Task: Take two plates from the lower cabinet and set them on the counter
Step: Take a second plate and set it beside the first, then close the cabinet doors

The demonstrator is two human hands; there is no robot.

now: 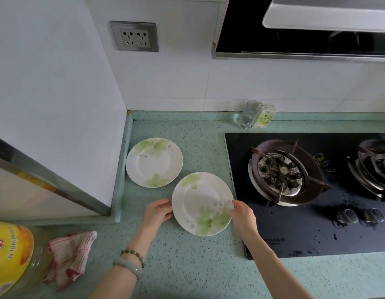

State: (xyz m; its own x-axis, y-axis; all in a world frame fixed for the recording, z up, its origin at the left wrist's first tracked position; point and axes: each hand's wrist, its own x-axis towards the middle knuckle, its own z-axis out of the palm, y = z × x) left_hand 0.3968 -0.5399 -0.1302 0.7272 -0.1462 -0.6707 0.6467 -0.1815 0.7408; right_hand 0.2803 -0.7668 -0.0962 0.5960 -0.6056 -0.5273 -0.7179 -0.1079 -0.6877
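Two white plates with green leaf prints are on the speckled green counter (pixel 187 266). The far plate (pixel 154 162) lies flat near the left wall, untouched. The near plate (pixel 201 203) sits just left of the stove. My left hand (pixel 158 212) grips its left rim and my right hand (pixel 243 214) grips its right rim, thumb on top. I cannot tell whether this plate rests fully on the counter or hovers slightly. No cabinet is in view.
A black gas stove (pixel 312 195) with two burners fills the right side. A clear glass (pixel 249 114) and a small carton (pixel 265 115) stand at the back wall. A red-checked cloth (pixel 69 255) and a yellow-labelled bottle (pixel 8 253) lie at left.
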